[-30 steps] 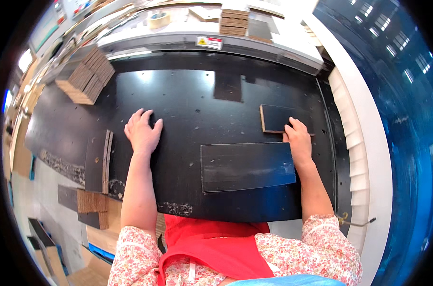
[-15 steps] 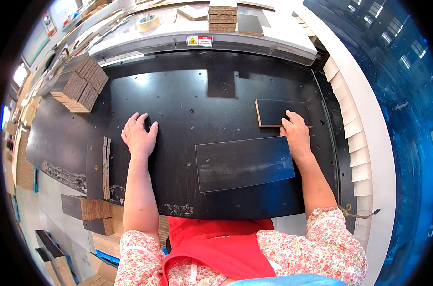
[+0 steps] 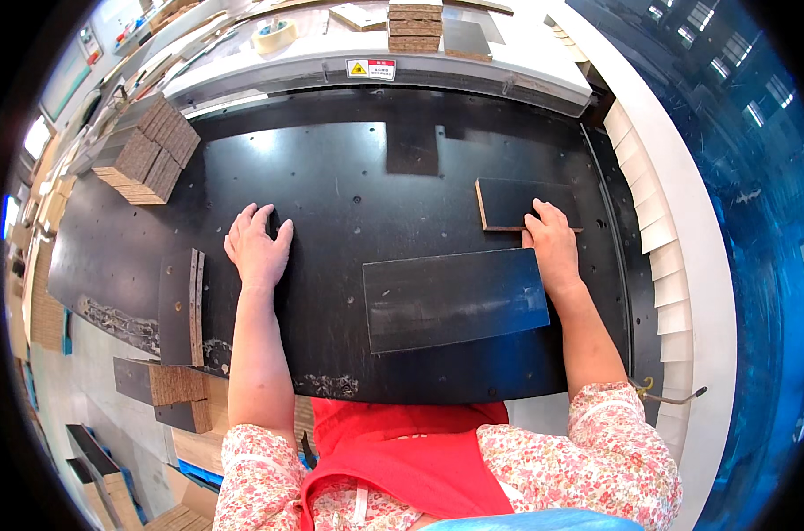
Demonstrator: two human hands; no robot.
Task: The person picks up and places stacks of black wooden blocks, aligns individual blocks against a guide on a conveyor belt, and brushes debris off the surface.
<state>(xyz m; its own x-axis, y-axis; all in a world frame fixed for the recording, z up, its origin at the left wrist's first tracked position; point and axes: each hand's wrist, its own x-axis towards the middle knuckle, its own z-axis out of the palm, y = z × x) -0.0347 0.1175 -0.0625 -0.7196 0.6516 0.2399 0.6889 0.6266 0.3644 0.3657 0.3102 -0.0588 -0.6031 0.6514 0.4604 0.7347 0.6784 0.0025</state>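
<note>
My left hand [image 3: 258, 248] lies on the black tabletop [image 3: 331, 195] with its fingers apart, holding nothing. At the right, a small dark board with a brown cut edge [image 3: 508, 202] lies flat. My right hand [image 3: 552, 248] grips its near edge, fingers over the top and thumb by the edge. Nearer to me and left of my right forearm is a larger dark rectangular panel [image 3: 455, 301], lying flat with pale scuffs; its right end is close to my right wrist. Beyond my left forearm, a narrow dark piece [image 3: 179, 310] lies near the table's left front.
A block of stacked boards [image 3: 150, 150] stands at the far left of the table. Behind, a white beam [image 3: 473, 75] carries a stack of brown-edged pieces [image 3: 414, 26] and a tape roll [image 3: 275, 35]. Along the right run pleated white flaps [image 3: 657, 239] and a white frame.
The whole view has shifted very slightly. Both hands and the boards keep their places on the table.
</note>
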